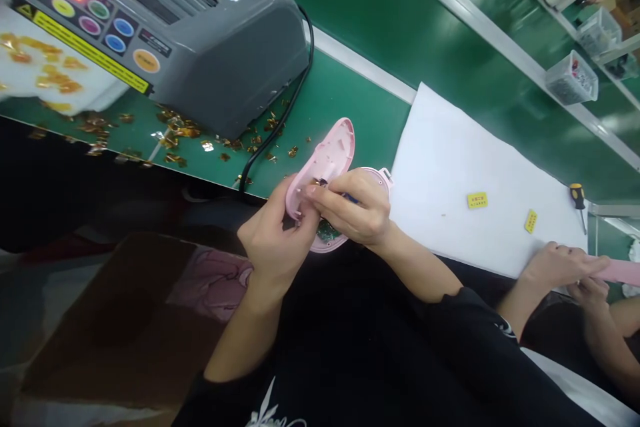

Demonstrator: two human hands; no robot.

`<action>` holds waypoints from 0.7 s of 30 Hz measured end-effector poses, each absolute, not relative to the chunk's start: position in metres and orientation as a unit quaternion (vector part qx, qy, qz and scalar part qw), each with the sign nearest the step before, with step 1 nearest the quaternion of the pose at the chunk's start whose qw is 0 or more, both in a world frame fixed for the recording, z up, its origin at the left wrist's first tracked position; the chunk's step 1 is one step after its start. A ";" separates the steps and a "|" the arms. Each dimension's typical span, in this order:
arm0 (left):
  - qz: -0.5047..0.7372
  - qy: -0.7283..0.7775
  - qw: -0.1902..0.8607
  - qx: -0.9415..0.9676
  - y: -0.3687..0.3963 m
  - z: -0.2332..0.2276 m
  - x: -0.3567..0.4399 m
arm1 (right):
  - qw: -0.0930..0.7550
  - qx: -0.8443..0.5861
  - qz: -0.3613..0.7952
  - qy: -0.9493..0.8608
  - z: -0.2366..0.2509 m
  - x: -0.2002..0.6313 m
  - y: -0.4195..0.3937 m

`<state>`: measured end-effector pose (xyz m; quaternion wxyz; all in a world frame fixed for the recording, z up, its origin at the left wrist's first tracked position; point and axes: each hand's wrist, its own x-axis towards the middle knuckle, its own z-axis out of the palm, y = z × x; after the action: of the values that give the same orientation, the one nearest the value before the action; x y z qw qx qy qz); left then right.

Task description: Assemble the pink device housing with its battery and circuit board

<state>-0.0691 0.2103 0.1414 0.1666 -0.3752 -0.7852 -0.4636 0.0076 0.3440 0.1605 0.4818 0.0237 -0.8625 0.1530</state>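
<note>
My left hand (280,233) is closed around the lower end of a pink plastic shell half (330,157), its hollow inside facing up. The fingertips of my right hand (357,207) are pinched together over the shell's inside, at a small dark part that they mostly hide. Below my right hand sits a round pink housing (336,244), partly covered by the fingers. A green circuit board (327,232) shows within it. A white-rimmed loop end of the housing sticks out past my right knuckles.
A grey tape dispenser (240,47) stands at the upper left, its black cable (300,90) crossing the green bench (345,87). Amber tape scraps (175,130) lie about. On a white sheet (450,153) are yellow labels (477,201) and a screwdriver (577,200). A co-worker's hands (565,267) hold a pink piece.
</note>
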 end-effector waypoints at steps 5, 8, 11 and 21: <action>-0.462 -0.786 0.168 -0.376 0.209 0.139 -0.068 | 0.494 -0.028 0.162 -0.854 0.160 0.006 0.343; -0.463 -0.786 0.167 -0.373 0.209 0.139 -0.067 | 0.479 -0.023 0.166 -0.862 0.159 0.004 0.342; -0.460 -0.790 0.166 -0.370 0.209 0.141 -0.066 | 0.463 -0.009 0.186 -0.867 0.160 0.003 0.342; -0.480 -0.782 0.145 -0.369 0.209 0.143 -0.067 | 0.404 -0.013 0.221 -0.888 0.157 0.007 0.344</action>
<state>-0.0671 0.2087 0.1428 0.1453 -0.3688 -0.7824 -0.4803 0.0067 0.3436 0.1573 0.4043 -0.0131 -0.8876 0.2206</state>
